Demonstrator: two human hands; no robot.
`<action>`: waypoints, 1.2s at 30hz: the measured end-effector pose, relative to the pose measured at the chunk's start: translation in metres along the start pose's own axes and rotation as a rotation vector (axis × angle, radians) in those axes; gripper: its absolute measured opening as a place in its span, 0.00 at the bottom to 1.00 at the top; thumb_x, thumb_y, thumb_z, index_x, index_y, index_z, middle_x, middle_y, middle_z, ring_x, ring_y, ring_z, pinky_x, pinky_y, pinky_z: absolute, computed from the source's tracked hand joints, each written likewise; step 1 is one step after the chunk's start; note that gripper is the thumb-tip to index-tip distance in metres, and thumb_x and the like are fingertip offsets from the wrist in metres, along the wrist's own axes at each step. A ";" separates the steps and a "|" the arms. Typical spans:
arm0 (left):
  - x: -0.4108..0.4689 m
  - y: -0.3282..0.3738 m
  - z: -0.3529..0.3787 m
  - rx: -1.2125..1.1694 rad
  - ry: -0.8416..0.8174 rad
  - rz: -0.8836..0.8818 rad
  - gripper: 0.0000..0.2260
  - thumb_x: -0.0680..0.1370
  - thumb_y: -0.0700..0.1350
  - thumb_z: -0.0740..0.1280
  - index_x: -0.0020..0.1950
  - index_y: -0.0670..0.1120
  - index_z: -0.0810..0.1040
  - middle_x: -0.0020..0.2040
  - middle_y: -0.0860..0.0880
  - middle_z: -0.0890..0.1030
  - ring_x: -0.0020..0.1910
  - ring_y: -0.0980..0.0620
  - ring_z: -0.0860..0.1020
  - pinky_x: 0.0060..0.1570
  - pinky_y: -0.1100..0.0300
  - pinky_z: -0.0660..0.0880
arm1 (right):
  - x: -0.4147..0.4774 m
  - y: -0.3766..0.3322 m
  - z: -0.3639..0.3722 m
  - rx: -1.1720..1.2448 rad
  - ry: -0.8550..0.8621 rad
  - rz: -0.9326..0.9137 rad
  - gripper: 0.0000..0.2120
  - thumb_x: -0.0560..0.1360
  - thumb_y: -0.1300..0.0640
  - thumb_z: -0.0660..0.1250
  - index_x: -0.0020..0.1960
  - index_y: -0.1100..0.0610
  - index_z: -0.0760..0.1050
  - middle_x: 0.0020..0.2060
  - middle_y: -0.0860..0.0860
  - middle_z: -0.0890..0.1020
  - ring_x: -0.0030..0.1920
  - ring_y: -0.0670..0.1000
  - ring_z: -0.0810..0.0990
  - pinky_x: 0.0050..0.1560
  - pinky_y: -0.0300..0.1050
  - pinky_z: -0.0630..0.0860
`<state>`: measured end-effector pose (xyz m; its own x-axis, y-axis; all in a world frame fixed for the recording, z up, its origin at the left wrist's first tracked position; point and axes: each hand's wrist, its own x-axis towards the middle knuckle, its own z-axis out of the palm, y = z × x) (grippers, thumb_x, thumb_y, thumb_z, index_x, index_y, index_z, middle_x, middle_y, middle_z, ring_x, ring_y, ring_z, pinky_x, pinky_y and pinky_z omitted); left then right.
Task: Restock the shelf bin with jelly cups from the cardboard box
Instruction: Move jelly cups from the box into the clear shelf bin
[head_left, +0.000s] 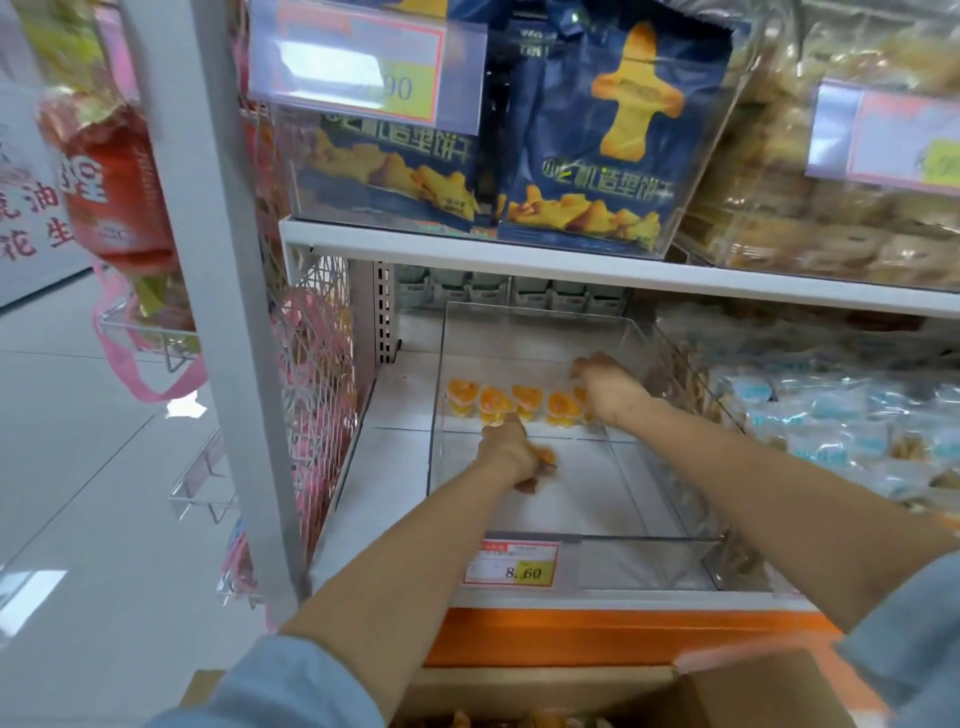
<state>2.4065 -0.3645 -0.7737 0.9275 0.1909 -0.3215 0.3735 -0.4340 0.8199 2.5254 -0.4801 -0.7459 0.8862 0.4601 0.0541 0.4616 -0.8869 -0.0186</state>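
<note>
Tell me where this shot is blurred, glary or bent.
Head view: motion blur smears the left hand and the hanging snack bags; glare whitens the upper price tag and patches of floor; wide-angle distortion tilts the shelf post; the jelly cups in the clear bin read fairly sharp.

The person wears a long-sleeved top in a pale, greyish blue. The left sleeve (291, 686) is plain soft cloth, bunched in loose folds and ending near the elbow. The right sleeve (909, 639) is the same cloth and colour, its edge blurred. Below both sleeves the forearms are bare down to the left hand (511, 452) and right hand (605, 384), both ungloved
</note>
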 end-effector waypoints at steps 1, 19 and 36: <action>-0.002 0.001 -0.002 -0.042 0.002 -0.007 0.27 0.73 0.39 0.70 0.70 0.39 0.64 0.61 0.40 0.73 0.47 0.45 0.78 0.43 0.55 0.81 | -0.005 -0.007 -0.005 0.046 -0.013 0.000 0.16 0.75 0.64 0.62 0.62 0.60 0.73 0.60 0.59 0.75 0.58 0.58 0.76 0.56 0.43 0.72; -0.116 -0.027 -0.087 0.720 0.513 0.358 0.25 0.77 0.52 0.64 0.70 0.43 0.63 0.67 0.44 0.67 0.66 0.44 0.63 0.63 0.55 0.60 | -0.058 -0.060 0.020 0.350 -0.308 -0.158 0.25 0.68 0.55 0.75 0.62 0.59 0.72 0.57 0.54 0.77 0.54 0.52 0.76 0.49 0.38 0.71; -0.116 -0.037 -0.087 0.534 0.463 0.404 0.20 0.79 0.43 0.61 0.70 0.40 0.64 0.65 0.42 0.68 0.64 0.44 0.67 0.58 0.58 0.63 | -0.039 -0.113 0.031 0.384 -0.037 -0.209 0.31 0.71 0.52 0.71 0.71 0.54 0.66 0.67 0.55 0.65 0.67 0.56 0.65 0.66 0.42 0.64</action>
<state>2.2834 -0.2941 -0.7260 0.9349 0.2239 0.2754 0.0778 -0.8864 0.4564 2.4395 -0.3964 -0.7771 0.7701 0.6351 0.0600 0.6058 -0.6985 -0.3809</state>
